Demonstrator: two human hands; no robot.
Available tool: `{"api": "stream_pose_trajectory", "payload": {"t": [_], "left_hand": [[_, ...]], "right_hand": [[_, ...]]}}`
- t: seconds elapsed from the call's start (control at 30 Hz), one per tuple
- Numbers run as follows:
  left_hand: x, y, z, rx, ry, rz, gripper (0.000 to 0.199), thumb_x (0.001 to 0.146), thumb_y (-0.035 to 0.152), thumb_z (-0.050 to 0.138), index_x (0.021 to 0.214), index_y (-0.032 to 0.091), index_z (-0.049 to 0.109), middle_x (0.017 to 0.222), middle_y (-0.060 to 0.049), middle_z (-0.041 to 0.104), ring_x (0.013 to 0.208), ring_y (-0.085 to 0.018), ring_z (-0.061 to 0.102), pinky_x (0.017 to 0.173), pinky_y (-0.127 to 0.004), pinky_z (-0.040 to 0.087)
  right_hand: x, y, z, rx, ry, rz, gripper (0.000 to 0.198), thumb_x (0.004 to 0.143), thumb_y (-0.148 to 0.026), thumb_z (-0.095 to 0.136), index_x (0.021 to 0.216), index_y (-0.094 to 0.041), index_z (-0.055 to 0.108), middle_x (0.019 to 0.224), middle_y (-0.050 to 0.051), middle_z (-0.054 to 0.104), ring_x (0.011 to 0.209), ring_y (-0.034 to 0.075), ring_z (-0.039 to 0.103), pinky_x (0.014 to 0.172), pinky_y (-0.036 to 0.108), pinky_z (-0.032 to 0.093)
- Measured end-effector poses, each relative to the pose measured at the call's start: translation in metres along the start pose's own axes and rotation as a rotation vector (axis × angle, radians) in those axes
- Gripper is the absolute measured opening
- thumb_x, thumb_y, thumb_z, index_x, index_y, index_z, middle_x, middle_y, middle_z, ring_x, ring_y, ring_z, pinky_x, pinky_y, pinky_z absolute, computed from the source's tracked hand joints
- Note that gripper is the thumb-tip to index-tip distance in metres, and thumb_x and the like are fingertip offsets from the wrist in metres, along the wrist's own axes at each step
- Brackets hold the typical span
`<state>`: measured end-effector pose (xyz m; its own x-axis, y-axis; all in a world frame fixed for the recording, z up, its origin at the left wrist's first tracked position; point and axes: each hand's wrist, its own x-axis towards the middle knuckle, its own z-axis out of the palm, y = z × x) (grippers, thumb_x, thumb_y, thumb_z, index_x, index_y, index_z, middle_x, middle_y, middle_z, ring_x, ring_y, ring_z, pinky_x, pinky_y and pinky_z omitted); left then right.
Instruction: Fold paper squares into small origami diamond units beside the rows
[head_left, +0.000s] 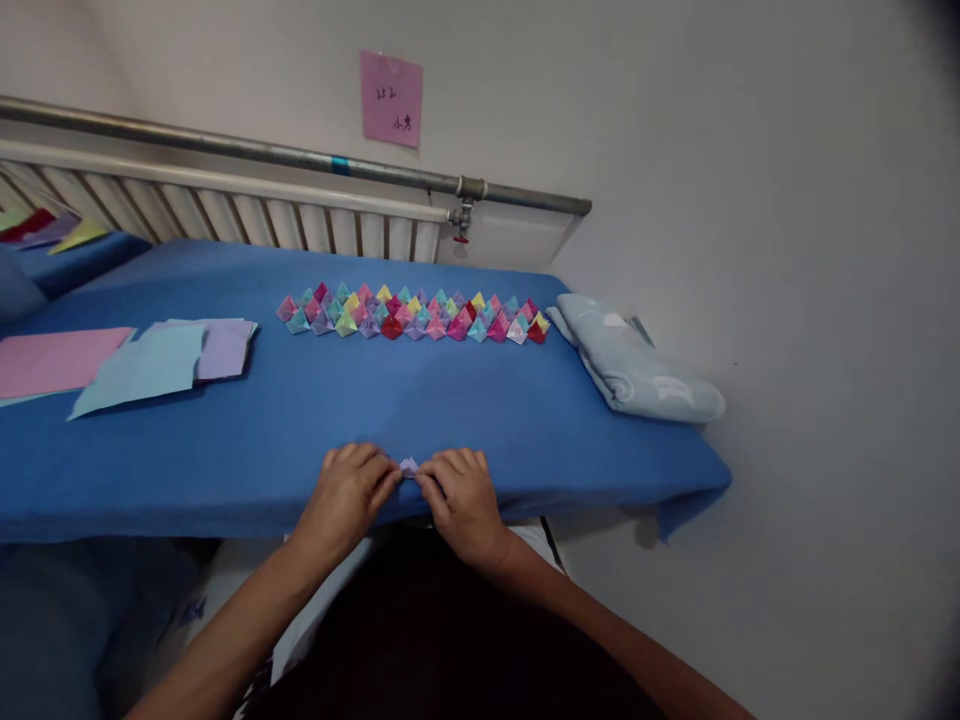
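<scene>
Near the front edge of the blue-covered table, a small folded piece of lavender paper (409, 467) is pinched between my two hands. My left hand (351, 492) grips its left side with thumb and fingertips. On the other side, my right hand (463, 500) has its thumb and fingers closed on the right end. Most of the paper's sides are hidden by my fingertips. Farther back stand rows of small folded paper pieces (412, 312) in pink, teal, yellow, purple and red.
Flat sheets lie at the left: pink paper (64, 360), light blue paper (146, 368) and lavender paper (225, 350). A folded pale blanket (637, 365) rests at the right end of the blue cloth (315, 400). Behind are a radiator (277, 222) and a metal pipe (247, 150).
</scene>
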<state>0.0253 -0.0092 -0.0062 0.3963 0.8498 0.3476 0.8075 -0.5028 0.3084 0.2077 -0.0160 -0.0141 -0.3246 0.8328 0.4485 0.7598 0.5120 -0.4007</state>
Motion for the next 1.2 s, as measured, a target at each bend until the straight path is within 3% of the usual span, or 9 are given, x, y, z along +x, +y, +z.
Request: {"api": "stream_pose_trajectory", "payload": {"t": [0.17,0.6,0.83,1.2], "left_hand": [[0.008,-0.001,-0.004,-0.016,-0.114,-0.097,0.02,0.092,0.029,0.05,0.082,0.02,0.065,0.081,-0.002,0.062,0.082,-0.019,0.056,0.073,-0.033,0.034],[0.039,0.007,-0.026,-0.028,-0.45,-0.347,0.021,0.087,0.031,0.05,0.081,0.02,0.067,0.088,-0.003,0.068,0.086,-0.02,0.06,0.075,-0.031,0.037],[0.045,0.01,-0.031,-0.04,-0.517,-0.432,0.021,0.084,0.035,0.051,0.081,0.022,0.067,0.079,0.0,0.066,0.074,-0.017,0.058,0.066,-0.027,0.035],[0.053,0.001,-0.028,-0.02,-0.614,-0.43,0.02,0.08,0.039,0.054,0.079,0.021,0.064,0.073,0.001,0.064,0.071,-0.015,0.056,0.061,-0.026,0.032]], "right_hand": [[0.005,-0.005,-0.001,-0.025,-0.043,0.09,0.016,0.091,-0.026,0.055,0.078,-0.019,0.06,0.082,0.002,0.064,0.081,0.017,0.051,0.076,0.031,0.031],[0.017,-0.01,-0.005,-0.163,-0.147,0.181,0.018,0.09,-0.026,0.054,0.074,-0.019,0.059,0.083,0.003,0.063,0.08,0.018,0.05,0.072,0.03,0.03],[0.018,-0.008,-0.005,-0.167,-0.169,0.17,0.017,0.091,-0.03,0.055,0.077,-0.02,0.06,0.085,0.002,0.064,0.083,0.019,0.051,0.072,0.031,0.031],[0.018,-0.006,-0.007,-0.1,-0.149,0.183,0.015,0.089,-0.033,0.058,0.08,-0.021,0.06,0.086,0.002,0.063,0.084,0.018,0.051,0.074,0.03,0.032]]}}
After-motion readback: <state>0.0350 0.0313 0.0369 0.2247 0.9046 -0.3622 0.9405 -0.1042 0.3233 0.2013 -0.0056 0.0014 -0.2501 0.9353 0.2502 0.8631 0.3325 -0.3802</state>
